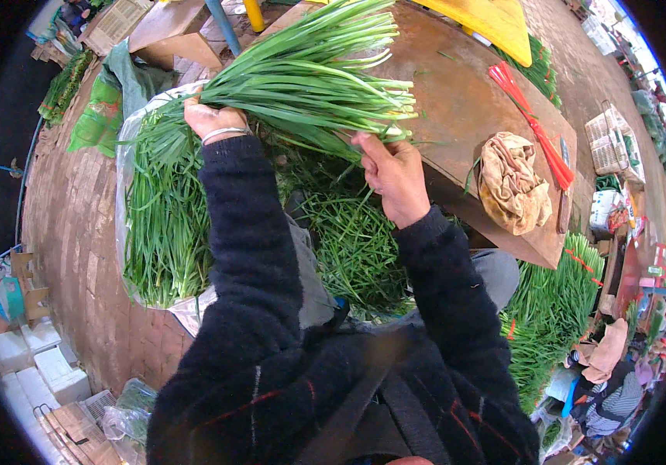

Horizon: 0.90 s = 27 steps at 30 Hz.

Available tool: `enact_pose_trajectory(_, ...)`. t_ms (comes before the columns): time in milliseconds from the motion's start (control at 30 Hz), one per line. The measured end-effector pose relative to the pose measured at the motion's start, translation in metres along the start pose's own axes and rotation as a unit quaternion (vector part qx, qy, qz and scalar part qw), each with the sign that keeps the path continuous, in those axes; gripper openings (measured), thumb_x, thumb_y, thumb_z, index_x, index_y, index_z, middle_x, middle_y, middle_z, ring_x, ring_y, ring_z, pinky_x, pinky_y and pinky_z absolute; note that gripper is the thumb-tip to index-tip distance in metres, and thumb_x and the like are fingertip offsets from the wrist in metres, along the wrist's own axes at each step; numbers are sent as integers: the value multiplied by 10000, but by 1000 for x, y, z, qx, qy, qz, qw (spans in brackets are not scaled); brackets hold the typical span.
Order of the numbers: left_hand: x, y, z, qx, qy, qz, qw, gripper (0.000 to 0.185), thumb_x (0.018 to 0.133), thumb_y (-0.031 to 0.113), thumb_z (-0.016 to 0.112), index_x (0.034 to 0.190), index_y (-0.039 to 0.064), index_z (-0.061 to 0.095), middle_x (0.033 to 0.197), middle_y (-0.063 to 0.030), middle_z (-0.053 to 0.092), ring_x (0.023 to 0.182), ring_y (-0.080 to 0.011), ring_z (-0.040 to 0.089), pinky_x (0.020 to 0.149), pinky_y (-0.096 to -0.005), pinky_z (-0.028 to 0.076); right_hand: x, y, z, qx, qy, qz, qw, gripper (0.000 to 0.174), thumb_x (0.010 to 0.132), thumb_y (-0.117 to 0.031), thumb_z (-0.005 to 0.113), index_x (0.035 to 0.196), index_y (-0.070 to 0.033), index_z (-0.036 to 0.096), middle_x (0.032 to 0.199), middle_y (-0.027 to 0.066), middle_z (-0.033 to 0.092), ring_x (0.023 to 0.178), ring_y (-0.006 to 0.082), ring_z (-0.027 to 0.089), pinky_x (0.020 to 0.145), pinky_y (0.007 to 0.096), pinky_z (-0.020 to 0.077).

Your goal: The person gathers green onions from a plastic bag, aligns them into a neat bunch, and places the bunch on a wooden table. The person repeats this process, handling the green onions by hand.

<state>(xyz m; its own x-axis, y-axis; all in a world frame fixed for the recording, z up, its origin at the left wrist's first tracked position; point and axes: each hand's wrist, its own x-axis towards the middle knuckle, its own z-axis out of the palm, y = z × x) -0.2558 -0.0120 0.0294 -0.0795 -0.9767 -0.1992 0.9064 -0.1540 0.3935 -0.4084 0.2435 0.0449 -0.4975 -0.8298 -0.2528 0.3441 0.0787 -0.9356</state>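
A large loose bunch of Chinese chives [304, 87] lies across my left hand [213, 116], which is closed around its leafy end. The pale stem ends point right, over the table edge. My right hand [394, 174] is at the lower stem ends, its thumb and fingers pinched on a few leaves. Below, between my knees, is a heap of loose green leaves [356, 250]. At the left stands a plastic-lined container full of chives [167, 232]. On the wooden table [449, 99] lie a crumpled tan cloth [513, 180], a bundle of red ties [533, 125] and a knife [564, 203].
Tied chive bundles [559, 308] are stacked at the right below the table corner. A yellow plastic piece [484, 23] overhangs the table's far side. White foam boxes [59, 372] stand at lower left, and a white plastic basket [612, 139] sits farther right on the brick floor [71, 244].
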Motion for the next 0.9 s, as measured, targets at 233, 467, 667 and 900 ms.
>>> enact_pose_trajectory(233, 3, 11, -14, 46, 5, 119, 992, 308, 817, 240, 487, 983, -1, 584, 1050, -190, 622, 968, -333, 609, 918, -471, 490, -2, 0, -94, -283, 131, -96, 945, 170, 907, -181, 618, 906, -25, 688, 615, 5, 570, 555, 80, 512, 521, 257, 405)
enact_pose_trajectory(467, 28, 22, -39, -23, 2, 32, 999, 285, 847, 197, 460, 976, -28, 577, 1068, -193, 617, 972, -310, 613, 941, -433, 499, -4, 21, -115, -235, -14, -67, 970, 161, 911, -170, 620, 939, -18, 666, 650, -34, 555, 563, 41, 501, 518, 216, 409)
enact_pose_trajectory(667, 13, 10, -40, 387, -45, 340, 856, 242, 847, 182, 473, 931, -19, 578, 1016, -158, 619, 917, -279, 611, 894, -407, 512, -44, 62, -100, -719, -253, 58, 645, 577, 718, -252, 740, 1243, -156, 521, 988, 196, 638, 933, 378, 641, 788, 486, 534)
enact_pose_trajectory(900, 14, 13, -23, 60, -6, 112, 992, 240, 818, 215, 469, 879, 5, 567, 1012, -157, 620, 949, -273, 594, 898, -396, 495, -14, 67, -42, -132, -82, 147, 977, 580, 870, -404, 694, 1213, 38, 540, 1015, 81, 636, 835, 133, 628, 663, 271, 522)
